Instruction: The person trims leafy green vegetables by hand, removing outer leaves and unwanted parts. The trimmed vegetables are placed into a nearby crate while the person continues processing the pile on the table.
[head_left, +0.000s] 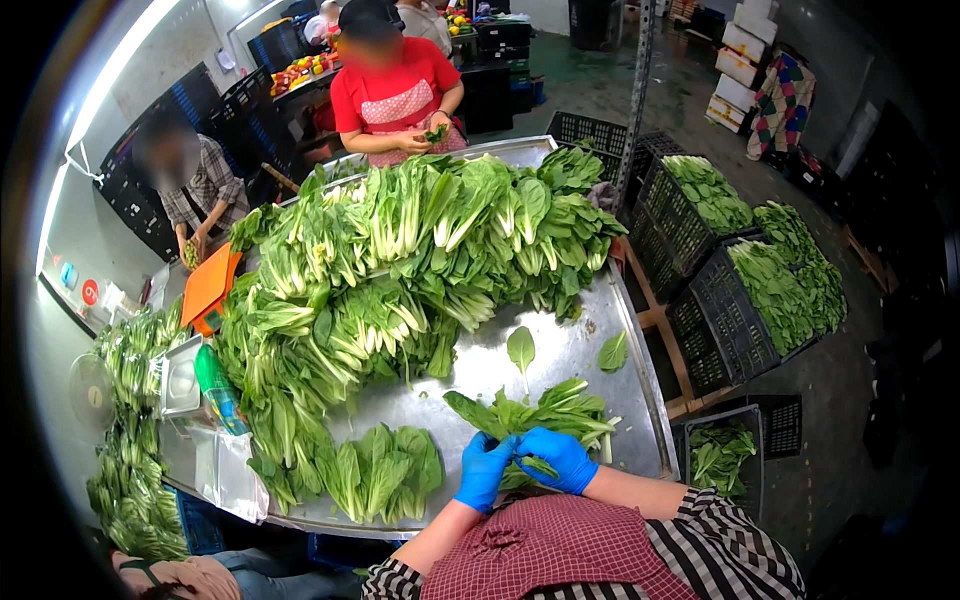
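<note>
Both my hands wear blue gloves and meet near the front edge of the metal table (400, 404). The fingers of my left hand (484, 472) are closed on a leafy green with pale stalks, much of it hidden by the gloves. My right hand (560, 461) touches the left one, its fingers closed around the same green, and a leaf (538, 467) shows below them. Just beyond lie loose leafy greens (560, 408), stalks toward the right. Single leaves (521, 349) are scattered farther off. To the left sits a small row of greens (382, 470).
A large heap of greens (400, 235) covers the table's far and left parts. An orange scale (208, 285), a green plastic roll (215, 380) and clear bags (225, 470) sit left. Black crates (700, 325) of greens stand right. Co-workers (400, 100) stand across the table and left.
</note>
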